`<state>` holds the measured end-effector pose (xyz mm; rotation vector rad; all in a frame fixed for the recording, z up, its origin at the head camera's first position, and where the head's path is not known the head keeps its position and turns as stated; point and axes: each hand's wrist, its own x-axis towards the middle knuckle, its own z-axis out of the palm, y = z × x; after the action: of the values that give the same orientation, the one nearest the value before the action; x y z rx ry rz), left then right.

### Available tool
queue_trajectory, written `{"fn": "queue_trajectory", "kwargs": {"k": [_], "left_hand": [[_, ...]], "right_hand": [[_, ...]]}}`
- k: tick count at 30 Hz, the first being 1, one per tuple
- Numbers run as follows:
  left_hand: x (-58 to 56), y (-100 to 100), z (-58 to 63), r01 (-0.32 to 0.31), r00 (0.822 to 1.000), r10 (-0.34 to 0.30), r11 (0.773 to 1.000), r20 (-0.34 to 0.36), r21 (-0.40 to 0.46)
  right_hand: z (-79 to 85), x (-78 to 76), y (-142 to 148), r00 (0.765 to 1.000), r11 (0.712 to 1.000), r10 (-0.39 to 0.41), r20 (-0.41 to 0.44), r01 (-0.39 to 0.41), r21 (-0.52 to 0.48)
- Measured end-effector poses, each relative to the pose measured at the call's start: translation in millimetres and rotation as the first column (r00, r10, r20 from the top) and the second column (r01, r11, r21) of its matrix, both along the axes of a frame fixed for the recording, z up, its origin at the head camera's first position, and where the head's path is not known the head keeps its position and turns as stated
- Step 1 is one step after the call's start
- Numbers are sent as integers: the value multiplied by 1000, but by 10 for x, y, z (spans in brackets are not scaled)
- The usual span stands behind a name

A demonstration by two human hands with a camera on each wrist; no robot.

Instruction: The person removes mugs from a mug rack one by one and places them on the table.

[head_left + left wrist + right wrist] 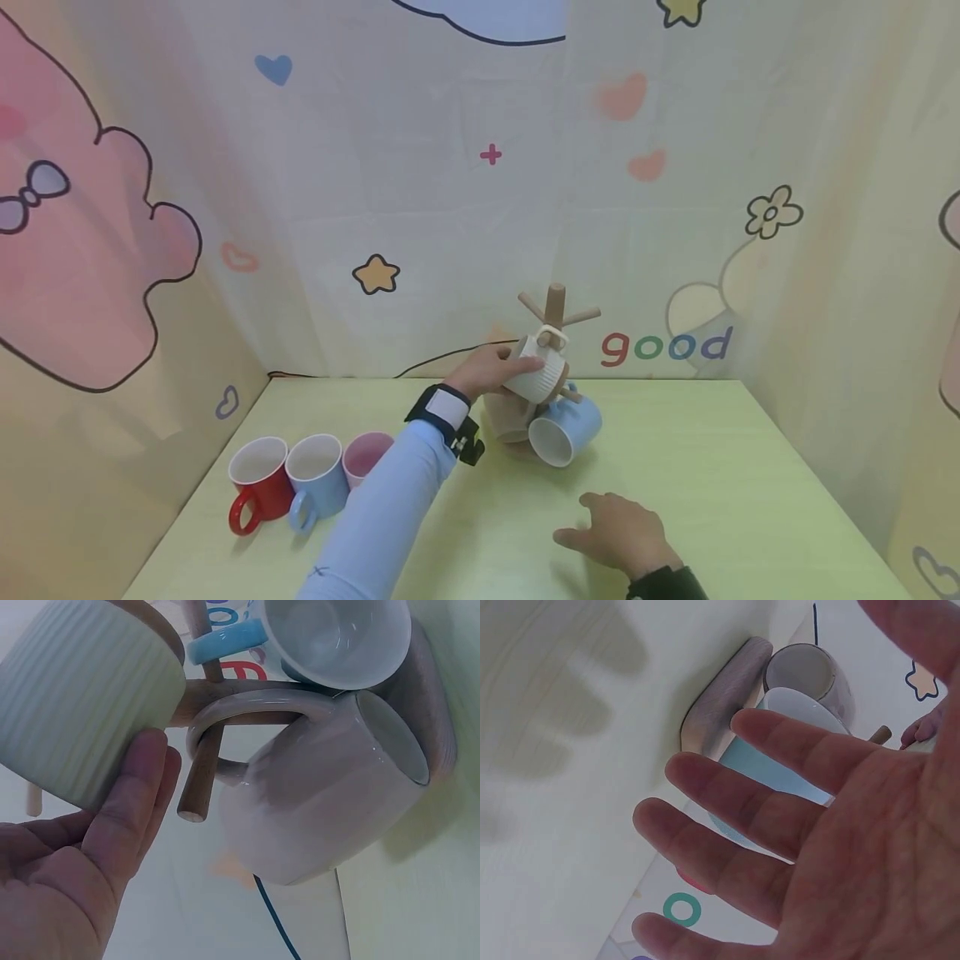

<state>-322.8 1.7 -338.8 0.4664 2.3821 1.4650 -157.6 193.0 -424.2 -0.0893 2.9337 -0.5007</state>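
Note:
My left hand grips a white ribbed mug, thumb along its side, up at a wooden mug tree. In the head view the mug's handle overlaps one of the pegs; whether it bears on that peg I cannot tell. Below hangs a greyish-pink mug, its handle around a lower peg. A light blue mug hangs tilted on the front right of the tree, mouth down toward the table. Over the table in front, my right hand has its fingers spread and holds nothing.
At the left of the pale table, a red mug, another light blue mug and a pink mug stand upright in a row. My left sleeve partly covers the pink one. A printed cloth hangs behind.

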Motion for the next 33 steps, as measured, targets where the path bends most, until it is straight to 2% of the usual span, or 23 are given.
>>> {"fn": "queue_trajectory", "kwargs": {"k": [12,20,33], "left_hand": [[38,-74,65,-28,998,28,1000,-55,-11],[117,-172,163,-22,997,21,1000,-76,-13],[237,-364,246,-38,992,27,996,-124,-84]], "right_hand": [[11,22,-10,1000,1000,-7,-5,7,2],[4,20,-12,1000,1000,-2,-2,2,4],[39,14,-9,999,1000,-1,-37,1,15]]}}
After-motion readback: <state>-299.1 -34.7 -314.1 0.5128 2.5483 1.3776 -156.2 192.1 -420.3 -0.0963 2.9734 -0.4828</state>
